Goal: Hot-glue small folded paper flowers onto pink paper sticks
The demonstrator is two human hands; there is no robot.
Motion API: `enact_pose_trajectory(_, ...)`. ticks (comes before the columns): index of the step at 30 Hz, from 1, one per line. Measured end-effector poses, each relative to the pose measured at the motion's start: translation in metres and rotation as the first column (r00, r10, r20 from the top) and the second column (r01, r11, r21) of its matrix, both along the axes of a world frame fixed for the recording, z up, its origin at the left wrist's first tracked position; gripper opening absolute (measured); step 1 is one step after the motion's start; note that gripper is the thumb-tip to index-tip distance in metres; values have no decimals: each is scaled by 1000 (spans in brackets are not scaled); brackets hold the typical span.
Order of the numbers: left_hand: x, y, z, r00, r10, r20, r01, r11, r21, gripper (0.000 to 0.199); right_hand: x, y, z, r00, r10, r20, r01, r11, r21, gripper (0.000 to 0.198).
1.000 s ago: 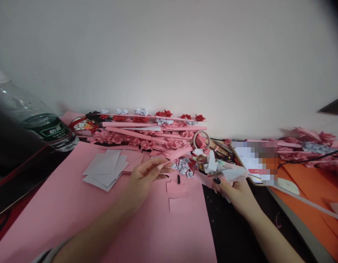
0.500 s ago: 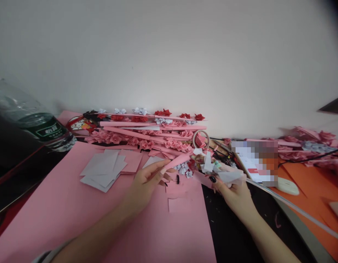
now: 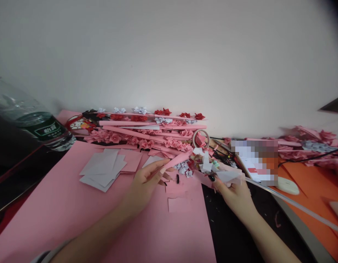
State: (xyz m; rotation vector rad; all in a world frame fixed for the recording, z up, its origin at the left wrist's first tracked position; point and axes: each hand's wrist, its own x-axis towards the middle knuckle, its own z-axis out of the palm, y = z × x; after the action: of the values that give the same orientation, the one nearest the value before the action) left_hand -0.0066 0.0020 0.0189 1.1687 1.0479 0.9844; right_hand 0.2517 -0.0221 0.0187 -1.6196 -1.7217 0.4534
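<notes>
My left hand (image 3: 149, 179) is closed on one end of a pink rolled paper stick (image 3: 178, 160), pinched between thumb and fingers. Below the stick's far end lie small folded white paper flowers (image 3: 182, 168). At the right, my right hand (image 3: 236, 195) is closed around crumpled white and pink paper scraps (image 3: 229, 176), its thumb on top. Some of its fingers are hidden beneath the scraps. Under my left hand spreads a large pink paper sheet (image 3: 125, 226) with a small pink paper piece (image 3: 177, 205) on it.
White paper squares (image 3: 103, 168) lie left of my hands. Pink paper stems (image 3: 147, 135) with paper flowers pile along the wall, a tape roll (image 3: 201, 139) beside them. A phone (image 3: 253, 164), a white oval case (image 3: 288, 185) and orange paper are at right. A water bottle (image 3: 40, 120) leans at left.
</notes>
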Motion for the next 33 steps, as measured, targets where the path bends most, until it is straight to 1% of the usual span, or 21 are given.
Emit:
enact_pose_trajectory(14,0,-1,0,1000,-3,-2,3,1000,3,33,-3,0,4,999,-29,44,28,999,16,14)
enact_pose_trajectory(20,0,0,0,1000,-10,1,10,1000,2,32,-4,0,3,998,-42,47,39,998,56,18)
enact_pose_trajectory(26,0,-1,1,1000,-7,-20,7,1000,9,32,-3,-1,3,983,-49,178,29,993,117,22)
enact_pose_trajectory(30,-1,0,1,999,-12,-48,13,1000,19,33,-2,0,6,962,-4,271,-12,998,59,19)
enact_pose_trajectory(33,-2,0,-1,998,-2,-67,3,1000,24,35,0,1,6,942,1,337,-25,998,66,20)
